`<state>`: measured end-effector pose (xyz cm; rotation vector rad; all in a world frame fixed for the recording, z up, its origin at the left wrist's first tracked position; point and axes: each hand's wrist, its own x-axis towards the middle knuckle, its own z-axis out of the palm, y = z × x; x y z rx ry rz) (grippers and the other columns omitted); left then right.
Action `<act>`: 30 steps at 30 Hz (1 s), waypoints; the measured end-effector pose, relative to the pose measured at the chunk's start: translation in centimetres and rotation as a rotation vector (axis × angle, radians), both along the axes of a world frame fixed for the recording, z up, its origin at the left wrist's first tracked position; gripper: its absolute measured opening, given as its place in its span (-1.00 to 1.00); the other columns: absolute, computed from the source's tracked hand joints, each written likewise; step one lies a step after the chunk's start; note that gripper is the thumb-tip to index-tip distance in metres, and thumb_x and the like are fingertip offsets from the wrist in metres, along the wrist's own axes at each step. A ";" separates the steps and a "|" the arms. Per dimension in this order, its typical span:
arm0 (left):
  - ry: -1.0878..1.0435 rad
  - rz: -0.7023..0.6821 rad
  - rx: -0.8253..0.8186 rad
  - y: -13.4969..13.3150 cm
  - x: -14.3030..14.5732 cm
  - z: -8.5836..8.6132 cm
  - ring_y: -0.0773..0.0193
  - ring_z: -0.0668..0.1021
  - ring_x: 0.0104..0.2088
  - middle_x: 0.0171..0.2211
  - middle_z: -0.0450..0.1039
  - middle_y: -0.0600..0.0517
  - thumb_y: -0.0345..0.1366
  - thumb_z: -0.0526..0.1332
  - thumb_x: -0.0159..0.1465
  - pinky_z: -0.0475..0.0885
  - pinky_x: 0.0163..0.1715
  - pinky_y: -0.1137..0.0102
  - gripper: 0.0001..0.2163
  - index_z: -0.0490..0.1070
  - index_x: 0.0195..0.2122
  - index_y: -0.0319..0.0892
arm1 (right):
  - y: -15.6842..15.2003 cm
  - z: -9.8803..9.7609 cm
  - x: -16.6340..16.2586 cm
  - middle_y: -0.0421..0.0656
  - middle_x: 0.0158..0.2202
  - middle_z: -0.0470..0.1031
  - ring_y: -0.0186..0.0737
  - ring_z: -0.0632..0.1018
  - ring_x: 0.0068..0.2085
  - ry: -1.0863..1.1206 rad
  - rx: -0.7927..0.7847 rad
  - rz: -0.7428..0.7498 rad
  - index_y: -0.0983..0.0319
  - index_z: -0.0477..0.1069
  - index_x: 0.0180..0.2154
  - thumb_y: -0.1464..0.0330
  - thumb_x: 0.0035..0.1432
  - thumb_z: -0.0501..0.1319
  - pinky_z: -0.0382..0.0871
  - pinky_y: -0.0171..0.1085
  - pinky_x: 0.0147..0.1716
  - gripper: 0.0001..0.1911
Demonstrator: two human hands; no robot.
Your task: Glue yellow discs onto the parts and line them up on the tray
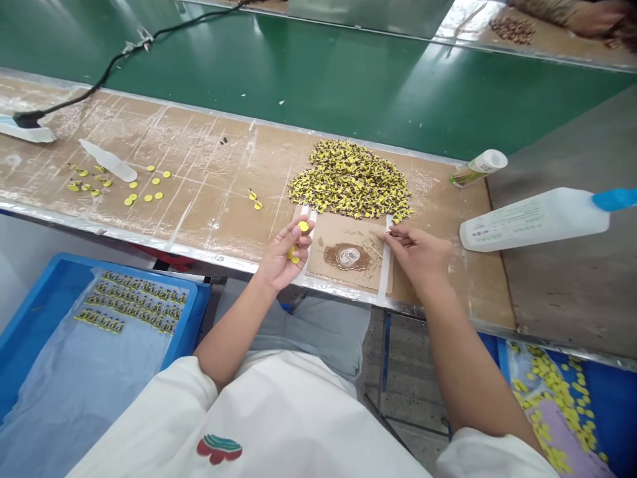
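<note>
My left hand [287,255] is curled at the bench's near edge, pinching a small yellow disc [303,226] at the fingertips, with more yellow discs in the palm. My right hand [417,254] is closed on a thin stick [379,234] whose tip points left over a brown cardboard pad [343,232]. A puddle of brown glue [347,257] lies on that pad between the hands. Just beyond the pad sits a large heap of small yellow-and-black pieces [351,179].
A white squeeze bottle with a blue cap [535,218] and a small glue bottle [478,167] lie at right. Loose yellow discs [144,189] and a clear bottle [108,161] lie left. A blue tray [34,312] holds rows of finished pieces; another tray [562,398] holds yellow discs. Another person's hand [592,16] works beyond the green belt [298,73].
</note>
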<state>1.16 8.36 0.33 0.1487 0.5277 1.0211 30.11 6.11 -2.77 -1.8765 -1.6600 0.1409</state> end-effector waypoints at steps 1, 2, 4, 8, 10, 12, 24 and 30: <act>0.000 -0.002 -0.002 -0.2 0.2 0.1 0.60 0.42 -0.48 -0.04 0.53 -0.02 -0.41 0.25 0.22 0.26 -0.66 0.78 -0.79 0.53 -0.12 -0.12 | -0.1 -0.4 -0.1 -0.14 -0.29 0.63 -0.13 0.62 -0.29 0.020 0.021 -0.017 0.15 0.58 -0.19 0.11 0.12 0.29 0.52 -0.14 -0.19 -0.69; 0.004 -0.002 -0.001 -0.4 0.3 0.2 0.60 0.37 -0.52 -0.01 0.51 -0.03 -0.39 0.26 0.22 0.21 -0.71 0.77 -0.79 0.53 -0.12 -0.11 | -0.2 -0.6 -0.2 -0.14 -0.26 0.62 -0.11 0.63 -0.26 0.031 0.042 -0.015 0.14 0.58 -0.22 0.11 0.13 0.27 0.52 -0.13 -0.18 -0.71; 0.004 -0.007 0.011 -0.8 0.7 0.1 0.60 0.29 -0.56 0.03 0.50 -0.04 -0.36 0.29 0.20 0.15 -0.74 0.74 -0.80 0.54 -0.14 -0.11 | -0.3 -0.9 -0.4 -0.13 -0.18 0.61 -0.09 0.62 -0.16 0.040 0.067 0.010 0.11 0.57 -0.20 0.13 0.18 0.23 0.50 -0.10 -0.10 -0.74; -0.010 -0.020 0.034 -1.4 1.0 -0.5 0.61 0.19 -0.61 -0.02 0.52 -0.06 -0.36 0.32 0.17 0.12 -0.74 0.72 -0.81 0.55 -0.17 -0.15 | -0.7 -0.5 -1.2 -0.10 -0.14 0.60 -0.05 0.60 -0.13 0.068 0.051 0.011 0.12 0.56 -0.15 0.14 0.20 0.22 0.48 -0.04 -0.04 -0.72; -0.009 -0.006 0.054 -1.6 1.0 -0.9 0.61 0.20 -0.61 -0.08 0.55 -0.06 -0.38 0.34 0.15 0.12 -0.74 0.72 -0.79 0.54 -0.16 -0.17 | -1.1 -0.2 -2.4 -0.08 -0.20 0.61 -0.07 0.62 -0.24 0.211 0.142 -0.059 0.16 0.56 -0.15 0.12 0.15 0.27 0.53 -0.05 -0.15 -0.68; -0.016 0.008 0.084 -1.8 1.1 -1.1 0.60 0.24 -0.59 -0.15 0.57 -0.06 -0.40 0.33 0.15 0.14 -0.72 0.73 -0.80 0.54 -0.17 -0.20 | -1.7 0.0 -4.1 -0.10 -0.30 0.62 -0.14 0.61 -0.37 0.433 0.278 -0.144 0.21 0.56 -0.16 0.11 0.09 0.32 0.55 -0.11 -0.31 -0.64; 0.085 0.011 0.030 -2.0 1.2 -0.9 0.52 0.57 -0.30 -0.19 0.56 0.00 -0.46 0.28 0.19 0.44 -0.34 0.70 -0.85 0.55 -0.21 -0.22 | -3.5 -1.2 -7.8 -0.20 -0.37 0.61 -0.22 0.58 -0.38 0.435 0.441 0.012 0.13 0.59 -0.31 0.31 0.02 0.40 0.53 -0.16 -0.32 -0.86; 0.085 0.024 0.029 -1.9 1.5 -1.0 0.53 0.57 -0.30 -0.20 0.56 0.02 -0.45 0.28 0.19 0.45 -0.25 0.68 -0.83 0.55 -0.19 -0.23 | -3.4 -1.0 -8.0 -0.21 -0.36 0.62 -0.22 0.58 -0.37 0.428 0.471 0.086 0.10 0.59 -0.27 0.39 0.02 0.39 0.52 -0.17 -0.30 -0.83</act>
